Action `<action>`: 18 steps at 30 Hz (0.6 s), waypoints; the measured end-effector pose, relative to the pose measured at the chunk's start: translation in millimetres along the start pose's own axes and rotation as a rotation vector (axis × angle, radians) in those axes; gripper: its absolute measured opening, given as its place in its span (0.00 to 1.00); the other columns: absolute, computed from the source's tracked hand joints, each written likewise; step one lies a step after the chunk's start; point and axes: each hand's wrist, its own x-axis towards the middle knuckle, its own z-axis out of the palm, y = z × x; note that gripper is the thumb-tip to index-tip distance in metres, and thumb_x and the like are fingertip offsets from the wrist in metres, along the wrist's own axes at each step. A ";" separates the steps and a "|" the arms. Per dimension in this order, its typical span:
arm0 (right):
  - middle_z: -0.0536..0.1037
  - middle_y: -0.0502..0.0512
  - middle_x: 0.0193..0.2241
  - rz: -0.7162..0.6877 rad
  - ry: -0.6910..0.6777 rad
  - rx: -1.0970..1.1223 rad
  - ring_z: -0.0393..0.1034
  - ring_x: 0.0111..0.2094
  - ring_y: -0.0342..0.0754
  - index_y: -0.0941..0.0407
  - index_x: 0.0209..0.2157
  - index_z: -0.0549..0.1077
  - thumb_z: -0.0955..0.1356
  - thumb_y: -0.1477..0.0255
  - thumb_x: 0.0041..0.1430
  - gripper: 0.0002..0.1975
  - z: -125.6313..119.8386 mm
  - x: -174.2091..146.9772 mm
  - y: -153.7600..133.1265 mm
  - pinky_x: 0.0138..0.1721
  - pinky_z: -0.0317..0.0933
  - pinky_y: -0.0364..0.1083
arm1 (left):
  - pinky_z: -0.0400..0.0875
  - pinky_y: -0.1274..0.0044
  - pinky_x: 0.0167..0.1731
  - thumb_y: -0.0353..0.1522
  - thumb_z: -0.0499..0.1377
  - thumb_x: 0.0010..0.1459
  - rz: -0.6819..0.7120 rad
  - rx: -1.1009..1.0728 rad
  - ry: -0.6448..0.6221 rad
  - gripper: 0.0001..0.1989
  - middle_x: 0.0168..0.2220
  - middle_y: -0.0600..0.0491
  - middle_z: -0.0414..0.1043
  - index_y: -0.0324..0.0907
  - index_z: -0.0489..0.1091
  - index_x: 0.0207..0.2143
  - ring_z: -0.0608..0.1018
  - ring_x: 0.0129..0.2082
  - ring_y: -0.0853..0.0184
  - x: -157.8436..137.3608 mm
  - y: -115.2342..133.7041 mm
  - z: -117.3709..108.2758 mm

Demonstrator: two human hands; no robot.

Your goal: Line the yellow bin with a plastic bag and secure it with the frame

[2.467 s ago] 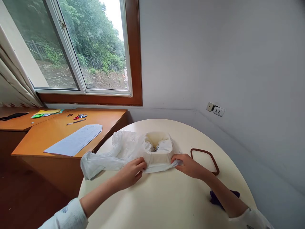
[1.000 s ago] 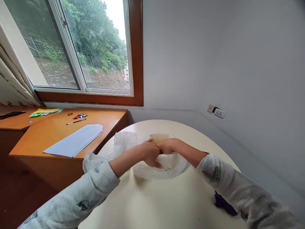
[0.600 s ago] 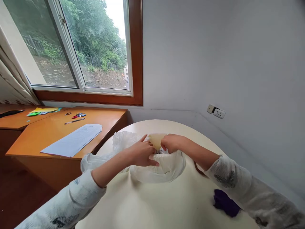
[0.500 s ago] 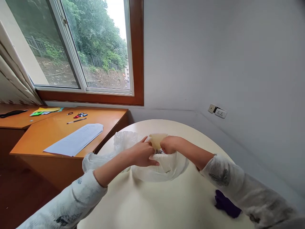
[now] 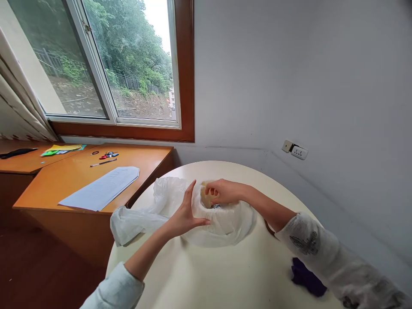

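Note:
A white plastic bag [image 5: 222, 229] lines a round container on the table, its edge folded over the rim and its lower part spread around it. Inside the opening the yellowish inner wall [image 5: 205, 198] shows, with a small bluish-white thing [image 5: 215, 206] I cannot make out. My left hand [image 5: 185, 216] is open at the container's left side, thumb and fingers spread wide against the bag. My right hand [image 5: 223, 191] hangs over the opening with fingers loosely bent and apart from the thumb; nothing shows between them.
More crumpled white plastic [image 5: 138, 223] lies left on the round cream table [image 5: 225, 279]. A dark purple cloth [image 5: 307, 277] is near my right forearm. On the wooden desk [image 5: 151, 161] are paper sheets [image 5: 103, 189], a pen [image 5: 103, 163] and keys [image 5: 109, 155]. A wall socket [image 5: 299, 152] is at right.
My left hand has drawn back from the opening to the left and spread its fingers. My right hand has risen slightly, shifted left, and its fist has loosened.

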 end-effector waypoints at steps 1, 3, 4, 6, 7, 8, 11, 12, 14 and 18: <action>0.72 0.53 0.40 -0.035 -0.016 0.042 0.67 0.39 0.49 0.52 0.45 0.67 0.69 0.66 0.44 0.23 2.1 2.5 0.5 0.32 0.59 0.43 | 0.46 0.60 0.58 0.41 0.65 0.43 -0.017 -0.086 -0.011 0.59 0.63 0.43 0.36 0.50 0.21 0.61 0.44 0.63 0.54 0.1 -5.8 4.9; 0.71 0.54 0.43 -0.061 -0.136 0.080 0.66 0.41 0.50 0.52 0.50 0.63 0.70 0.66 0.41 0.31 9.4 9.2 1.6 0.33 0.59 0.43 | 0.49 0.60 0.58 0.41 0.65 0.43 -0.043 -0.257 -0.044 0.61 0.62 0.42 0.43 0.49 0.16 0.60 0.50 0.62 0.54 1.1 -13.5 15.0; 0.72 0.55 0.42 -0.058 -0.216 0.086 0.67 0.40 0.50 0.52 0.50 0.64 0.71 0.67 0.40 0.31 13.7 12.8 2.2 0.32 0.59 0.43 | 0.50 0.61 0.57 0.41 0.65 0.43 -0.052 -0.326 -0.059 0.61 0.61 0.42 0.47 0.49 0.15 0.59 0.53 0.61 0.54 1.5 -15.6 20.0; 0.74 0.54 0.39 -0.045 -0.339 0.088 0.68 0.37 0.50 0.54 0.45 0.68 0.72 0.69 0.39 0.27 21.3 19.0 2.3 0.30 0.60 0.43 | 0.53 0.61 0.56 0.41 0.65 0.42 -0.069 -0.402 -0.070 0.61 0.60 0.41 0.50 0.49 0.17 0.60 0.57 0.59 0.54 1.3 -17.8 29.5; 0.74 0.54 0.37 -0.038 -0.363 0.087 0.69 0.36 0.50 0.54 0.42 0.70 0.72 0.69 0.39 0.23 23.6 20.8 1.7 0.29 0.59 0.43 | 0.53 0.61 0.56 0.42 0.65 0.42 -0.080 -0.412 -0.066 0.60 0.60 0.41 0.50 0.48 0.20 0.60 0.58 0.58 0.53 0.7 -18.6 33.8; 0.75 0.53 0.35 -0.029 -0.362 0.086 0.69 0.35 0.50 0.54 0.39 0.72 0.72 0.69 0.39 0.20 24.6 21.6 0.6 0.28 0.59 0.43 | 0.54 0.61 0.55 0.42 0.66 0.42 -0.089 -0.407 -0.055 0.59 0.60 0.41 0.50 0.48 0.22 0.61 0.58 0.58 0.52 -0.2 -19.6 37.6; 0.76 0.52 0.33 -0.005 -0.275 0.088 0.69 0.33 0.49 0.54 0.34 0.73 0.70 0.69 0.43 0.13 18.1 16.4 -1.6 0.29 0.59 0.43 | 0.51 0.60 0.56 0.43 0.65 0.42 -0.104 -0.384 -0.013 0.58 0.60 0.39 0.47 0.46 0.25 0.62 0.56 0.59 0.52 -3.7 -25.1 45.7; 0.76 0.52 0.34 -0.019 -0.205 0.114 0.69 0.34 0.48 0.53 0.35 0.73 0.69 0.68 0.45 0.12 13.8 12.8 -0.5 0.31 0.59 0.43 | 0.50 0.60 0.57 0.43 0.65 0.42 -0.102 -0.387 0.003 0.58 0.61 0.39 0.46 0.45 0.24 0.61 0.55 0.60 0.52 -4.8 -27.7 47.4; 0.75 0.51 0.37 -0.062 0.042 0.242 0.68 0.37 0.46 0.53 0.37 0.73 0.65 0.66 0.51 0.11 5.9 4.9 7.0 0.36 0.59 0.43 | 0.48 0.60 0.57 0.42 0.65 0.42 -0.093 -0.390 0.032 0.59 0.61 0.40 0.44 0.46 0.21 0.61 0.53 0.60 0.52 -6.3 -33.5 49.9; 0.73 0.55 0.43 0.007 0.691 0.674 0.65 0.47 0.46 0.54 0.45 0.69 0.54 0.60 0.60 0.21 12.7 -3.8 37.6 0.47 0.56 0.44 | 0.45 0.59 0.58 0.43 0.66 0.39 -0.107 -0.346 0.068 0.60 0.62 0.40 0.40 0.46 0.24 0.61 0.51 0.61 0.50 -6.6 -42.4 55.5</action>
